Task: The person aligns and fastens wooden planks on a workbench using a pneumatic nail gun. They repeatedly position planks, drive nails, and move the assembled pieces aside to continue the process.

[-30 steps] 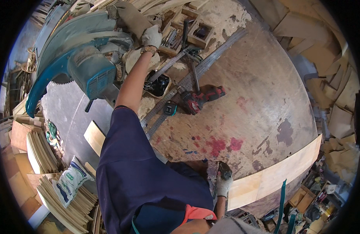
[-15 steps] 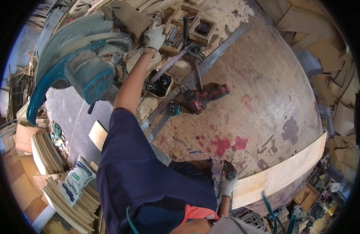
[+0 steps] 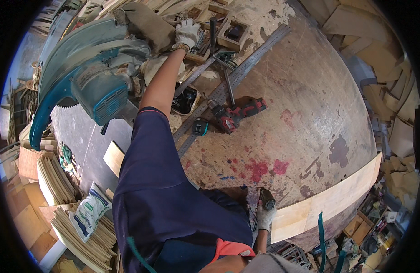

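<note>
My left hand (image 3: pixel 188 32), in a white work glove, reaches to the far side of the bench beside a divided wooden box (image 3: pixel 205 38) of small metal pieces. Its fingers look stretched forward and slightly apart, with nothing visible in them. Near the bench's front edge my gloved right hand (image 3: pixel 265 217) is closed round a dark power tool (image 3: pixel 267 199), only partly visible, its kind unclear. A red and black cordless drill (image 3: pixel 236 114) lies mid-bench beside a long metal ruler (image 3: pixel 251 61). A teal and black tape measure (image 3: pixel 200 127) lies nearby.
A large teal circular-blade saw (image 3: pixel 101 95) stands left of my left arm. A tray of black pieces (image 3: pixel 187 99) sits beside that forearm. A pale wooden board (image 3: pixel 328 200) lies along the front right bench edge. Stacked curved plywood (image 3: pixel 82 241) fills the lower left.
My left hand has shifted right and slightly farther away, beside the wooden box, its fingers now stretched forward. The right hand stays in place with the dark tool.
</note>
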A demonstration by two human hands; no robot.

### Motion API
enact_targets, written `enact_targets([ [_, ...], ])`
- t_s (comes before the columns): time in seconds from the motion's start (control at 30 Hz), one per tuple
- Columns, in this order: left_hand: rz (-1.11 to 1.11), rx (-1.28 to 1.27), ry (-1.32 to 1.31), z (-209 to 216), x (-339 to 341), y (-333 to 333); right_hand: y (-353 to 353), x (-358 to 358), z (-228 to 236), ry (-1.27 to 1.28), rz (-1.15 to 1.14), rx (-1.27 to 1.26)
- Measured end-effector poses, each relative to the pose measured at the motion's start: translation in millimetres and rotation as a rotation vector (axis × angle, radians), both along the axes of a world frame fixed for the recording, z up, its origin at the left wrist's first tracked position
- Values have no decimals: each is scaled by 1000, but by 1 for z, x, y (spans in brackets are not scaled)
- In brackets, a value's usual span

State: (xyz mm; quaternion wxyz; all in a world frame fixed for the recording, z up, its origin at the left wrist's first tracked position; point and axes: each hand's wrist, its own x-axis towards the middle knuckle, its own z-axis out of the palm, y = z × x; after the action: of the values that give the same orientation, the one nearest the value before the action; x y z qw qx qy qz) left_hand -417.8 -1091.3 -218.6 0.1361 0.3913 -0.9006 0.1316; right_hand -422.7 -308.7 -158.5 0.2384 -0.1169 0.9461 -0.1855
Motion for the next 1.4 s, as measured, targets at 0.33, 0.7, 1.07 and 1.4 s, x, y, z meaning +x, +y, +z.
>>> enact_targets([
  [0.33,-36,-72,170,-19,0,-9,1,-1,0,-5,19,6],
  [0.7,116,72,20,-10,-23,-2,-12,-2,11,-107,-46,-15],
  [1.07,264,194,54,-29,-38,-12,3,2,-1,-6,19,88],
  [1.4,198,318,1035,52,-3,60,-1,0,0,12,46,56],
])
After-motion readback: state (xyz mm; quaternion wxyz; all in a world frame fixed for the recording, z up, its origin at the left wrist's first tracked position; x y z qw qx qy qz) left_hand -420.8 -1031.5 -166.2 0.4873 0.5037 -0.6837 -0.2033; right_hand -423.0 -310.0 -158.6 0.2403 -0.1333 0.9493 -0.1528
